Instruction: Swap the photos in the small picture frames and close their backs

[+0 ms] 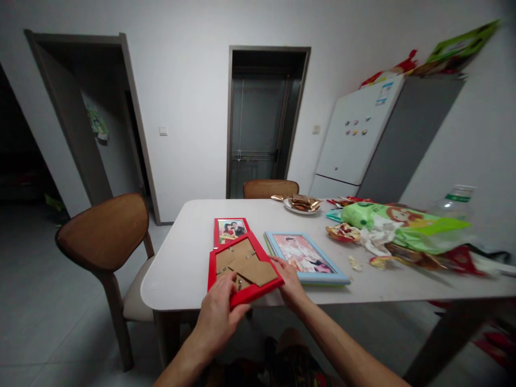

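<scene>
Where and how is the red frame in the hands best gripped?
Probably by the opposite side borders of the red frame, from left and right: its straight rim gives edges to hold, as the right hand does, while the brown board sits askew and could shift.

The front of the red frame in hand faced away, out of sight, and its body covered the lower part of the red photo frame behind it. Some fingers of the right grip were hidden by the frame. The bottom edge cut off both forearms; the right edge cropped the table. The green bag hid part of a clear bottle. Print on the fridge label was too small to read.
</scene>
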The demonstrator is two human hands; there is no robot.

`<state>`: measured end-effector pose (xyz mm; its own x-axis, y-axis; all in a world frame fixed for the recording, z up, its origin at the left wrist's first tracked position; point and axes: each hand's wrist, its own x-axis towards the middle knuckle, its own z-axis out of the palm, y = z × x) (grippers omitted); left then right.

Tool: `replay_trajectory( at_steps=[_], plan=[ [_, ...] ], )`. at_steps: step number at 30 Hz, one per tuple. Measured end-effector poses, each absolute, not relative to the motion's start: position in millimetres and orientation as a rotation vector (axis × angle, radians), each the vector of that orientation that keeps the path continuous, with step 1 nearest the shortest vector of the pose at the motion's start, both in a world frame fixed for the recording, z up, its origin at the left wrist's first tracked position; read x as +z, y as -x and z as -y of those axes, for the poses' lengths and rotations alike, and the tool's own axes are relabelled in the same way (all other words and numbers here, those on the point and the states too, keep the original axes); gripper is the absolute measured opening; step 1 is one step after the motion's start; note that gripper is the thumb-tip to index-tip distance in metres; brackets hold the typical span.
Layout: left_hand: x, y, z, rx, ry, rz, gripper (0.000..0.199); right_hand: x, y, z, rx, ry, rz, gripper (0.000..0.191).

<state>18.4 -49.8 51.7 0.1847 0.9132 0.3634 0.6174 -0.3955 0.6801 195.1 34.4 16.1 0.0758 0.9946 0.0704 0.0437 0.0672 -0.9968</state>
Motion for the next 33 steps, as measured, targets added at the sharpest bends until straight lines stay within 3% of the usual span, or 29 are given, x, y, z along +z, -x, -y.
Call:
replay_trajectory(
  at_steps=[4,9,12,14,17,22,33],
  plan=[
    [67.2,-38.6,50.5,1.422,-1.754,-1.176,0.012,14.5,-155.7,-2.3,1.531,1.015,1.067,0.039],
    [80.7,-67.4,41.2,1.547,-1.482,-0.838,0.021,31.0,-148.3,7.8,1.522,0.739,0.804,0.035],
    [92.7,-79.5,24.0,1.58,-1.357,-0.695,0.046,42.7,-189.1,-7.9,1.374,0.848,0.796,0.043],
    [93.2,-87.9,8.7,1.571,-1.29,-0.651,0.053,48.5,-228.1,-24.7,1.19,0.998,0.866,0.048],
    [77.0,-105.0,-13.2,1.494,-1.249,-0.735,0.046,53.2,-289.4,-53.3,0.919,1.328,1.029,0.054],
    [33.5,-140.2,-32.9,1.33,-1.274,-0.903,0.034,46.6,-358.4,-89.8,0.429,1.875,1.421,0.045],
    [12.6,-146.0,-49.9,1.136,-1.527,-1.272,0.047,41.3,-368.8,-106.7,0.178,2.072,1.562,0.039]
  ],
)
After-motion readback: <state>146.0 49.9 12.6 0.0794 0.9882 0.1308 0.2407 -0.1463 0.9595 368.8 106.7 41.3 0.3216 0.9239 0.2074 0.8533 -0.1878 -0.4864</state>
